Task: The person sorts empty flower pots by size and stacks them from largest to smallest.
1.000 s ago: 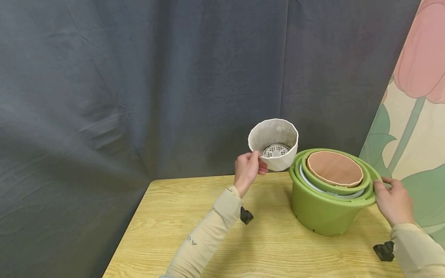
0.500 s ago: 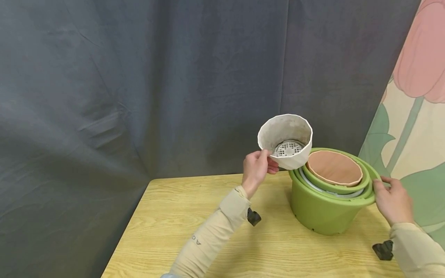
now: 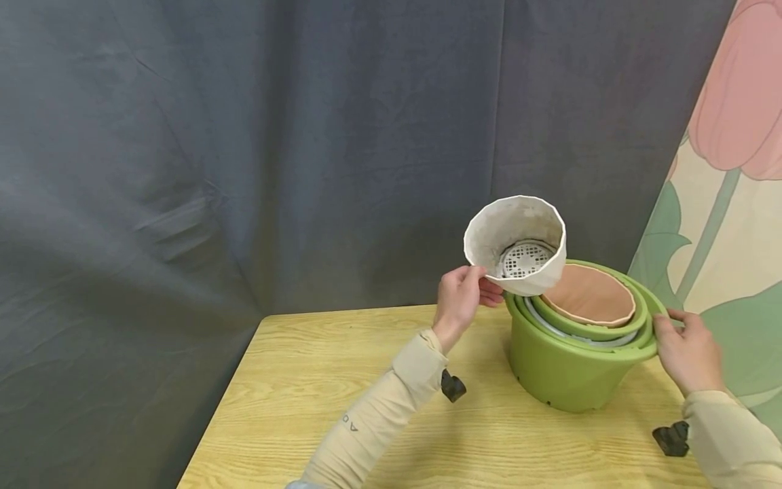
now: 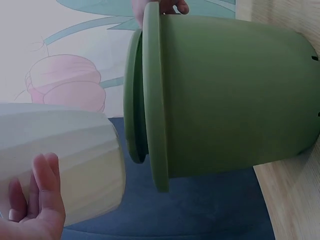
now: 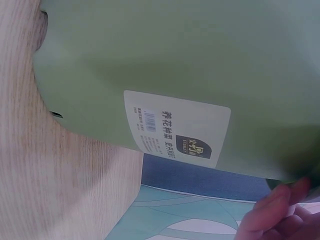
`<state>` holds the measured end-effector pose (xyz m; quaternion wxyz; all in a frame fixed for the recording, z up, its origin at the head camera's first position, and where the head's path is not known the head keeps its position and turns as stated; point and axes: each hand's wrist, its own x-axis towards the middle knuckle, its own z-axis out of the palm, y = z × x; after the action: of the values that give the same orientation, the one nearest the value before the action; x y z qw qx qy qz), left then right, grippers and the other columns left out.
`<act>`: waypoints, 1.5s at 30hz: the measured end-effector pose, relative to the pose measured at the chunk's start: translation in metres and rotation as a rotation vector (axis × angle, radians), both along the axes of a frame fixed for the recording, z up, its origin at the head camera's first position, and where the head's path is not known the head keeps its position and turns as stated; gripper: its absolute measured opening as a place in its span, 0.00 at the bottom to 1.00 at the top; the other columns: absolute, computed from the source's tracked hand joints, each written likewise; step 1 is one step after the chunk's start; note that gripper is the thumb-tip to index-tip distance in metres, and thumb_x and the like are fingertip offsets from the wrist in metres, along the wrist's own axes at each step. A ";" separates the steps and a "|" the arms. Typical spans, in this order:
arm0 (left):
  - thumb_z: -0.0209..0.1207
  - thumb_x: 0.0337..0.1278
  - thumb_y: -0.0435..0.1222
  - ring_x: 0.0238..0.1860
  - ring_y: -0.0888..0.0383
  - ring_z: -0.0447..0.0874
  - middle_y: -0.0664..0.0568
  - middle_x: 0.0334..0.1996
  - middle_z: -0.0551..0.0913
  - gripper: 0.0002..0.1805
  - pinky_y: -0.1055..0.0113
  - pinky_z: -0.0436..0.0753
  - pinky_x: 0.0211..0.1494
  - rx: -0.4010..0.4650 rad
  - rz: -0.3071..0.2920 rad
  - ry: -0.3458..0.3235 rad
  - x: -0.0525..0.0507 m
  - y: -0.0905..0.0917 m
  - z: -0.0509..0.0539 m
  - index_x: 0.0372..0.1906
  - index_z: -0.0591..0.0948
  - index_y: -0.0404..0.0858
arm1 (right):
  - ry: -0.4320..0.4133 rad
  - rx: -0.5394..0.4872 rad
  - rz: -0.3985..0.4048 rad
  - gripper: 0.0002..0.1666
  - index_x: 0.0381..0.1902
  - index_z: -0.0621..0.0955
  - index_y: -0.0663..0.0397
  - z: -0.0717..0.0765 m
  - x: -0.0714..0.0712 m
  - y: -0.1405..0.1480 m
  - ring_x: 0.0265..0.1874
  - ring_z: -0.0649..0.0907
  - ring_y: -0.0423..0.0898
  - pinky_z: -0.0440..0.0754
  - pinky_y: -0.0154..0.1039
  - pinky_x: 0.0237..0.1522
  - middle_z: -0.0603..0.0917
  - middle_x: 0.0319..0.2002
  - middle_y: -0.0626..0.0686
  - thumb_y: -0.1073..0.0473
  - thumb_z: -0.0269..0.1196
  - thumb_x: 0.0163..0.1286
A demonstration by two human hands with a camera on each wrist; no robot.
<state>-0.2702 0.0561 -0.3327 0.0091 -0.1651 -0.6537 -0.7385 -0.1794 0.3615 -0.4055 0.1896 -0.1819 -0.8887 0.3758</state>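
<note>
My left hand [image 3: 461, 299] grips a white plastic flower pot [image 3: 516, 231] by its near rim, thumb at the edge and fingers along the outside. Tilted, with its slotted bottom toward the head camera, the pot is in the air over the left side of a large green flower pot [image 3: 571, 377]. Nested in the green pot are a grey-white pot rim [image 3: 601, 342], a smaller green pot [image 3: 595, 331] and a terracotta-coloured pot [image 3: 589, 295], partly covered by the white one. On the large pot's right rim, my right hand [image 3: 690, 350] holds with thumb and fingers.
A wood-grain table [image 3: 318, 394] carries the nested pots at its right end. Behind it hangs a dark grey curtain [image 3: 366, 136]; a flower mural [image 3: 733, 204] covers the right wall. The large pot bears a white label [image 5: 177, 127]. A black wrist-camera piece [image 3: 453, 386] shows below each hand.
My left hand has carried the white flower pot to the right and slightly up, from beside the nested pots to over their left part. The right hand keeps its hold on the rim.
</note>
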 end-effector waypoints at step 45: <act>0.50 0.66 0.36 0.35 0.36 0.87 0.30 0.32 0.85 0.16 0.61 0.88 0.38 -0.001 -0.213 -0.014 0.025 0.034 -0.008 0.38 0.80 0.24 | 0.000 0.001 0.011 0.37 0.68 0.58 0.76 -0.001 0.001 -0.003 0.47 0.74 0.75 0.67 0.43 0.32 0.71 0.55 0.82 0.48 0.38 0.76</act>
<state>-0.2457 0.0901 -0.3410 -0.0740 -0.2286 -0.6328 -0.7361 -0.1786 0.3588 -0.4061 0.1878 -0.1769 -0.8897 0.3766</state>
